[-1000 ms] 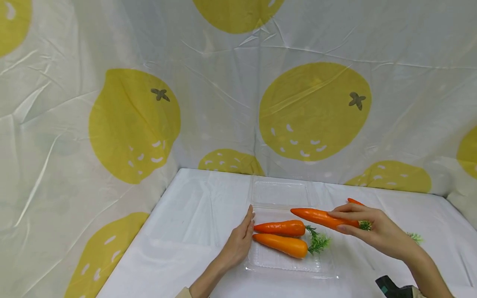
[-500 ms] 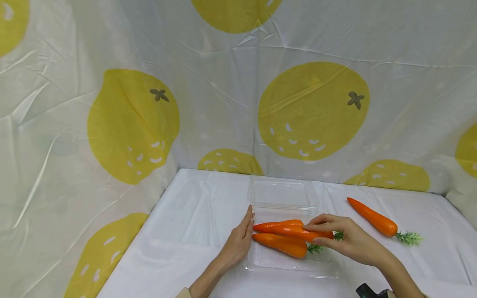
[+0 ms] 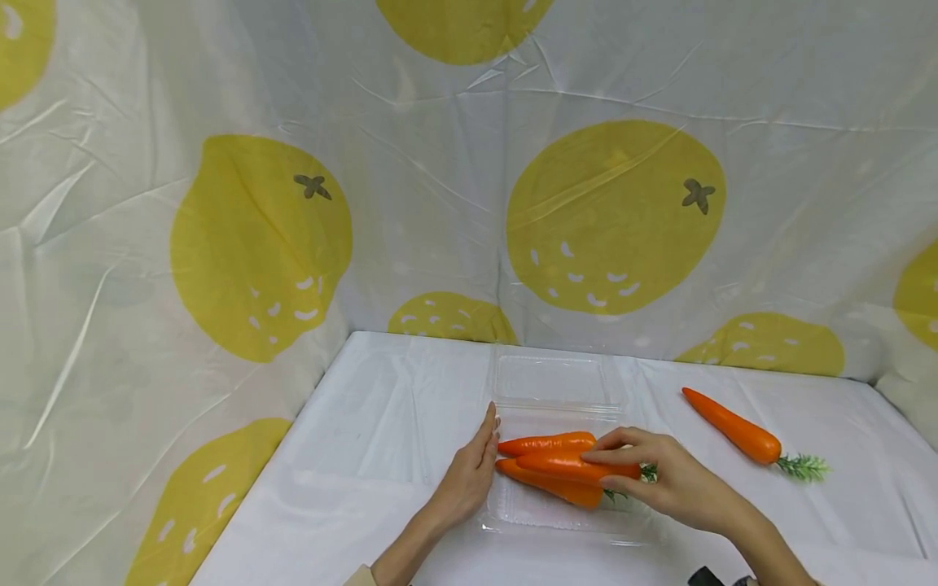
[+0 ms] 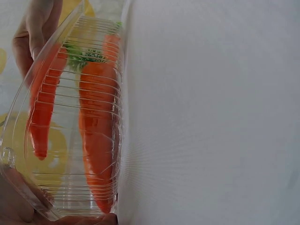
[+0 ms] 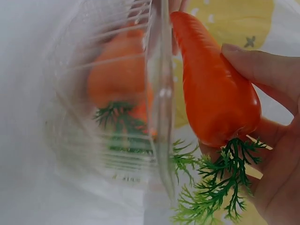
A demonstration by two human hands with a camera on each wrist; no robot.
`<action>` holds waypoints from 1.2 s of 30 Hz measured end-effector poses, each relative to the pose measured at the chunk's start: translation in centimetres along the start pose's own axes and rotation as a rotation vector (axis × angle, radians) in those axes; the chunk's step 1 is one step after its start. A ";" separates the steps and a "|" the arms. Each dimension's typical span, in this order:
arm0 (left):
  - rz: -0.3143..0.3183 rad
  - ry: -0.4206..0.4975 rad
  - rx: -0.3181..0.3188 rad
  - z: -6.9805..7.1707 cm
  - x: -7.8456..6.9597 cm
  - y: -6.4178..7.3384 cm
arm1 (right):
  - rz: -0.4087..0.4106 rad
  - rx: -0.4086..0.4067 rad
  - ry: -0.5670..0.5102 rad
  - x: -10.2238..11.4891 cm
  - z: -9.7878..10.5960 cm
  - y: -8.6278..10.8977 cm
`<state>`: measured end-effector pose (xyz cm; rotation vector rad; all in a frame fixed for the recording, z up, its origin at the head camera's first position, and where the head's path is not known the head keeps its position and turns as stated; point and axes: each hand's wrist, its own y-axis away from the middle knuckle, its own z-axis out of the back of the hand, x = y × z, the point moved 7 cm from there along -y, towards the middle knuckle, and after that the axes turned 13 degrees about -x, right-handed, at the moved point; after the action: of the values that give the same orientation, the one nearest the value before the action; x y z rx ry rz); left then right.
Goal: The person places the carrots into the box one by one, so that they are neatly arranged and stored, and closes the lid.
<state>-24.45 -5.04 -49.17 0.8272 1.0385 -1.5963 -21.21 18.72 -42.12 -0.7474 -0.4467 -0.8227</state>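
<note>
1. Here's the held carrot, bright orange from the head view, deepening to red-orange up close at the right wrist
2. And its leaves, dark green by the crown, paling to yellow-green tips
3. Far carrot in orange-red, near carrot in plain orange
4. Over on the right, the lone carrot, solid orange, with light green fronds
5. The box, clear, its wall striped with parallel ribs
6. White on the cloth
7. Now the backdrop, greyish white, printed with yellow lemons, several white-flecked, two with dark grey stars
8. A beige sleeve, a black gadget
</note>
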 end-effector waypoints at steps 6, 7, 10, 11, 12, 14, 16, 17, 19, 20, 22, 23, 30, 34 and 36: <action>-0.011 0.005 -0.006 0.1 -0.1 0.0 | 0.078 -0.024 0.028 1.4 -0.3 0.0; -0.012 0.005 -0.006 0.1 -0.1 0.0 | 0.098 -0.028 0.035 1.6 -0.4 0.0; -0.015 0.006 -0.006 0.1 -0.1 0.0 | 0.144 -0.045 0.054 1.9 -0.7 0.0; -0.017 0.007 -0.007 0.1 -0.1 0.0 | 0.152 -0.046 0.056 1.9 -0.8 0.0; -0.018 0.008 -0.007 0.1 -0.1 0.0 | 0.157 -0.045 0.059 2.0 -1.0 0.0; -0.021 0.010 -0.007 0.1 -0.1 0.0 | 0.155 -0.039 0.066 1.9 -1.2 0.0; -0.020 0.007 -0.005 0.1 -0.1 0.0 | 0.145 -0.034 0.071 1.8 -1.5 0.0; -0.018 0.006 -0.004 0.1 -0.1 0.0 | 0.143 -0.033 0.074 1.8 -1.6 0.0; -0.013 0.005 0.001 0.1 -0.1 0.0 | 0.139 -0.033 0.072 1.8 -1.7 0.0; -0.012 0.006 0.003 0.1 0.0 0.0 | 0.131 -0.032 0.064 1.8 -1.8 0.0; -0.011 0.009 0.008 0.1 0.0 0.0 | 0.125 -0.029 0.047 1.8 -2.0 0.0; -0.011 0.010 0.009 0.1 0.0 0.0 | 0.119 -0.028 0.040 1.8 -2.1 0.0; -0.009 0.011 0.010 0.0 0.0 0.0 | 0.092 0.001 0.069 1.5 -2.7 0.0; -0.004 0.009 0.008 0.0 0.0 0.0 | 0.068 0.009 0.101 1.2 -2.8 0.1; -0.005 0.006 0.005 0.0 0.0 0.0 | 0.073 0.004 0.114 1.2 -2.9 0.1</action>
<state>-24.44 -5.05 -49.14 0.8341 1.0416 -1.6024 -20.18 16.04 -43.37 -0.7049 -0.3169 -0.7910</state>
